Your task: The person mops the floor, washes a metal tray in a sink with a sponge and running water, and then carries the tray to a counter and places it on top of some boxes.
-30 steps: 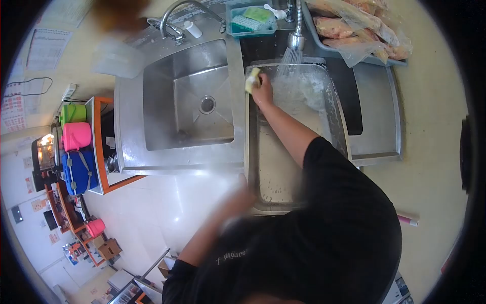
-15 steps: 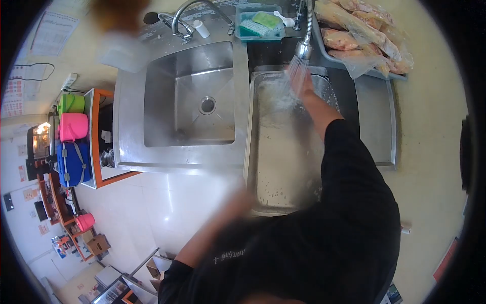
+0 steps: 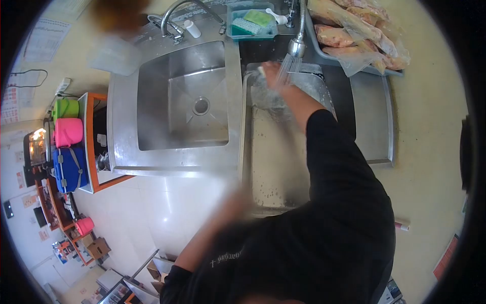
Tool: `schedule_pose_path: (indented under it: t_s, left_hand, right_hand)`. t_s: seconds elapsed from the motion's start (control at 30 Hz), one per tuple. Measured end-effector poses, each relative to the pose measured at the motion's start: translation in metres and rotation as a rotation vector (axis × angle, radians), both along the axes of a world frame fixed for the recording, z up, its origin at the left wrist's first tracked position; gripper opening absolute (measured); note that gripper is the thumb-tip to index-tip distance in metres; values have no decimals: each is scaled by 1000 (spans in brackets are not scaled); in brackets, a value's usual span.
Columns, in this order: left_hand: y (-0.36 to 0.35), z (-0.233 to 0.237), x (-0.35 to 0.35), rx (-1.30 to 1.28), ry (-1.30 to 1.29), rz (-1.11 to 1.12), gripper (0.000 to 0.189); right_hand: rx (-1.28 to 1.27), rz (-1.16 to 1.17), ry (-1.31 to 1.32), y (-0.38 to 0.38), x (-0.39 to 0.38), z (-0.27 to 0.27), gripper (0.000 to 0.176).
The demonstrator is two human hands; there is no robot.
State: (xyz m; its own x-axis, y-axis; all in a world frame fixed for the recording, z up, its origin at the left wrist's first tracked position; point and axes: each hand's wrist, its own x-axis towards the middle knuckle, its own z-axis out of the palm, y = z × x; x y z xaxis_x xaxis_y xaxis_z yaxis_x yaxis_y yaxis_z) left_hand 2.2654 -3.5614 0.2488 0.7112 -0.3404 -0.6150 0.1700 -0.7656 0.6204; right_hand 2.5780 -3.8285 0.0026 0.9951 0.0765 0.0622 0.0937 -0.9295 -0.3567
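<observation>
My right hand (image 3: 275,76) is at the far end of a long metal tray (image 3: 247,152), beside the spray of water. Its fingers look curled, and a small pale edge shows at their tips; I cannot make out what it is. Water streams from the spray head (image 3: 296,48) close to the wrist and splashes into the tray. Shallow cloudy water and dark specks lie on the tray's bottom. My left hand (image 3: 235,202) is smeared by blur near the tray's near left corner, so its fingers and any contact with the rim cannot be seen.
Left of the tray is a steel sink (image 3: 182,121) with a curved faucet (image 3: 177,10). A teal basket (image 3: 233,31) holds sponges (image 3: 258,19) behind. At the back right, a grey tub (image 3: 324,55) carries several bags of raw meat (image 3: 354,30). Colored buckets (image 3: 68,131) stand on a shelf at left.
My right hand has moved left across the far end of the tray, and a pale edge now shows at its fingertips. The whole view has shifted slightly. Water keeps running.
</observation>
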Motion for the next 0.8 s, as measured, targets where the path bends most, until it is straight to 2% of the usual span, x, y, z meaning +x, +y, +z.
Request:
schedule_pose_path:
  t_s: [0.03,0.1,0.17,0.27,0.33,0.37,0.5,0.57,0.6,0.67,0.73,0.8]
  left_hand:
    - [1,1,0,-12,-8,10,41]
    - [3,7,2,-20,7,18,40]
    - [6,6,0,-27,4,20,40]
    - [11,-6,-5,-36,-10,26,37]
    - [9,3,-1,-114,-101,4,38]
    - [11,-3,-2,-86,-53,11,40]
    - [15,-10,-1,-143,-47,19,46]
    - [16,-10,0,-171,-80,12,49]
    - [16,-10,1,-189,-71,10,50]
    - [16,-12,1,-189,-53,5,50]
    - [16,-15,-1,-152,-32,6,49]
    - [14,-12,0,-135,-5,-4,48]
  right_hand:
    - [172,-205,135,-32,3,-26,28]
    - [-225,-62,392,-99,-17,12,34]
    - [-387,-209,350,-133,-50,44,47]
    - [-467,-329,427,-143,-72,61,62]
    - [-289,-457,477,-146,-97,81,58]
    - [-197,-527,505,-147,-118,90,57]
    - [-281,-350,577,-144,-206,121,71]
    - [-310,-347,696,-123,-242,164,76]
    - [-255,-357,730,-124,-242,168,74]
    - [-131,-381,798,-128,-242,170,69]
    - [-197,-275,617,-148,-204,122,60]
    - [-174,-294,519,-156,-141,88,57]
